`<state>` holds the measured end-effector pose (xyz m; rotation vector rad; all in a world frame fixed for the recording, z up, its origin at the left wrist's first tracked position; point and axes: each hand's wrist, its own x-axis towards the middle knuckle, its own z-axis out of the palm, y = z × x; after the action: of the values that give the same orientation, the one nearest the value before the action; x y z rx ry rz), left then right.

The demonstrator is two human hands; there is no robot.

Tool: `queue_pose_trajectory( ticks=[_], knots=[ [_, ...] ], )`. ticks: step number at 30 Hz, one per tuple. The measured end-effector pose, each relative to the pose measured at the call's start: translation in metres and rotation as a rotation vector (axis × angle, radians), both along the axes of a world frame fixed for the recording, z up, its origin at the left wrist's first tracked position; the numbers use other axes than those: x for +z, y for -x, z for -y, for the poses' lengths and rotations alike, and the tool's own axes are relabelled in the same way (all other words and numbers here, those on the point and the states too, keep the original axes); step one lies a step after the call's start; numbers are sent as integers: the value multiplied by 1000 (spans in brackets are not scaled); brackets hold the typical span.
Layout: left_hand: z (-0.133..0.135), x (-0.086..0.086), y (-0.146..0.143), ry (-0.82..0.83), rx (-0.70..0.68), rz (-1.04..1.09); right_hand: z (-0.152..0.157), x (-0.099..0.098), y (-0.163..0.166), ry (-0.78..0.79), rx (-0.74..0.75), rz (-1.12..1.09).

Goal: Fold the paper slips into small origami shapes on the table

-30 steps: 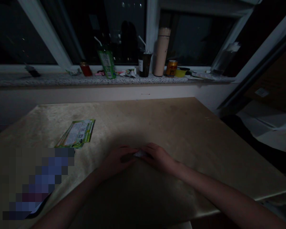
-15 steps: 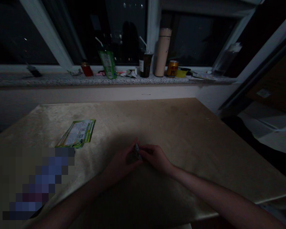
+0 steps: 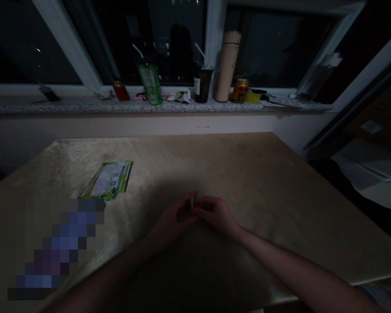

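Note:
Over the middle of the table, both my hands meet around a small, thin, grey patterned object. Its kind is too dark and small to tell. My left hand curls in from the left, thumb below and fingers above, closed about the object's edges. From the right, my right hand pinches it between thumb and fingers, hiding part of it. To the left lies a fanned stack of green and white printed packets, touched by neither hand.
A blurred-out bluish patch covers the table's near left. Along the windowsill stand a green cup, a dark cup with a straw, a pink flask, an orange can and a red jar.
The view has shifted slightly, so everything sits a little further right. The small object between my fingers has turned more edge-on and shows less of its face.

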<state>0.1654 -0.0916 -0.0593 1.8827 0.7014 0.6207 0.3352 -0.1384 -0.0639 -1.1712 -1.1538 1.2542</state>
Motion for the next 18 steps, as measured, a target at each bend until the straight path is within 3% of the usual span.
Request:
queue_pose_trajectory(
  ticks=[8, 18],
  knots=[
    [-2, 11, 2, 162, -80, 39, -1, -3, -2, -42, 48, 5],
    [-2, 16, 4, 154, -65, 51, 4, -3, -3, -112, 22, 90]
  ],
)
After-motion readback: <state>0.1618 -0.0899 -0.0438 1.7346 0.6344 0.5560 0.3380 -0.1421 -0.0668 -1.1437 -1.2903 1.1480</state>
